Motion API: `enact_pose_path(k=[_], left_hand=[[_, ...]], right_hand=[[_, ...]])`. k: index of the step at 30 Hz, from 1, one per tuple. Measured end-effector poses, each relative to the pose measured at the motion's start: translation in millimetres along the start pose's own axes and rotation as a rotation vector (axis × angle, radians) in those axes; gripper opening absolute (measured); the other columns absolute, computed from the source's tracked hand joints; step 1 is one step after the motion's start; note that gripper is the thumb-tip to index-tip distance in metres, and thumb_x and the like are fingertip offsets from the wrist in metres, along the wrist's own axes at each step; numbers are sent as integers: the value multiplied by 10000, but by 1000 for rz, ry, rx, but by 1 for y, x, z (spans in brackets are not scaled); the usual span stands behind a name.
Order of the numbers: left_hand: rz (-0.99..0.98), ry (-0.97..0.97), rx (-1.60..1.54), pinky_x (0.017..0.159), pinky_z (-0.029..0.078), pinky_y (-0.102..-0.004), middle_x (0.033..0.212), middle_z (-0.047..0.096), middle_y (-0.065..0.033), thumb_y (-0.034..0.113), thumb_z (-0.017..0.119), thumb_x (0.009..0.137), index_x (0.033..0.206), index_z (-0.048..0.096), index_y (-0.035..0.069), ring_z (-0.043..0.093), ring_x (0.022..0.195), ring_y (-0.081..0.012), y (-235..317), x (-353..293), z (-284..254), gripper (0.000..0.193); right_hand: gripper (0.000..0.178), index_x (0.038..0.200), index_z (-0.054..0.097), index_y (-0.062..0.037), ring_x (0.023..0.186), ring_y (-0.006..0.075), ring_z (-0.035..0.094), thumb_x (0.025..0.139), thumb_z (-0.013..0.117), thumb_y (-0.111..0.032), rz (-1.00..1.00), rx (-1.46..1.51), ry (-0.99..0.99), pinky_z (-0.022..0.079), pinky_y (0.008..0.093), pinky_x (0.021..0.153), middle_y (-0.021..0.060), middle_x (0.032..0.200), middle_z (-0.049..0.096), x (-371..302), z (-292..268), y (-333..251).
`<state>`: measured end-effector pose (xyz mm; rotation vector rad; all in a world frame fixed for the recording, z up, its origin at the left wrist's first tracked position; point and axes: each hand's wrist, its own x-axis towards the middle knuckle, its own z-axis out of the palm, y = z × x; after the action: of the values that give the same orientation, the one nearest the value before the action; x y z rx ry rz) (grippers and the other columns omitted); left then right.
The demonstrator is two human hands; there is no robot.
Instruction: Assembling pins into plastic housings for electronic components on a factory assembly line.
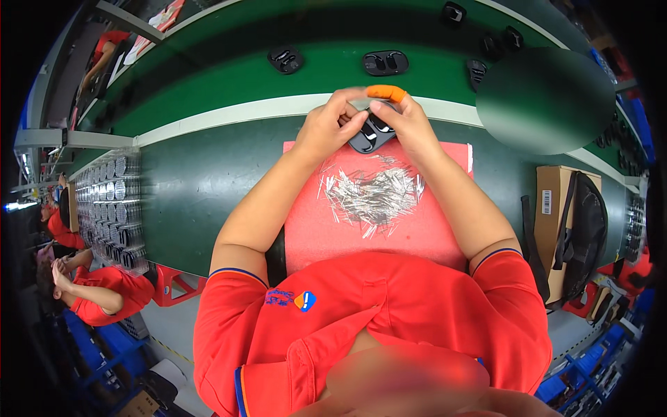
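Observation:
A dark, rounded case with two glossy black recessed shapes is held at the far edge of a pink foam mat. My right hand grips its right side, thumb on top, with an orange cover on one finger. Over the case's left side, my left hand has its thumb and fingers bent together. Its fingertips are partly blurred, and anything small between them cannot be made out. Between my forearms a heap of thin silvery pins lies loose on the mat.
Beyond a pale rail, similar dark cases lie on a green surface. Stacked clear trays stand on the left. At right are a cardboard box and a black bag. Another person sits at left.

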<state>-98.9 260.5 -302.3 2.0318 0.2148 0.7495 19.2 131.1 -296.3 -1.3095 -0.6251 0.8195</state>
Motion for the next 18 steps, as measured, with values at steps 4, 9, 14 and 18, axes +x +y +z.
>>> enact_pose_path(k=[4, 9, 14, 18], left_hand=[[-99, -47, 43, 596, 445, -196, 759, 639, -3, 43, 647, 883, 1032, 619, 23, 565, 667, -40, -3, 4, -13, 153], [-72, 190, 211, 621, 489, -264, 736, 631, -49, 107, 616, 912, 1033, 604, 50, 581, 669, -86, -44, 20, -57, 135], [-157, 282, 664, 678, 500, -318, 787, 651, -102, 171, 615, 930, 1184, 569, 83, 636, 717, -208, -95, 51, -171, 272], [-276, 154, 1014, 726, 499, -446, 832, 662, -149, 281, 576, 942, 1294, 479, 115, 647, 815, -352, -124, 50, -234, 401]], right_hand=[[391, 1256, 565, -36, 903, 68, 530, 957, 562, -286, -57, -11, 166, 424, 231, 824, 27, 1132, 633, 9, -14, 1], [351, 1223, 595, -43, 821, 74, 530, 960, 550, -271, -9, -51, 106, 430, 230, 781, 31, 1092, 646, 9, -23, 4], [335, 1220, 592, -38, 787, 69, 522, 953, 561, -238, -24, -40, 81, 427, 225, 770, 33, 1082, 650, 10, -20, 10], [333, 1217, 592, -32, 778, 65, 518, 950, 565, -229, -17, -36, 93, 426, 222, 760, 35, 1075, 652, 12, -21, 9]])
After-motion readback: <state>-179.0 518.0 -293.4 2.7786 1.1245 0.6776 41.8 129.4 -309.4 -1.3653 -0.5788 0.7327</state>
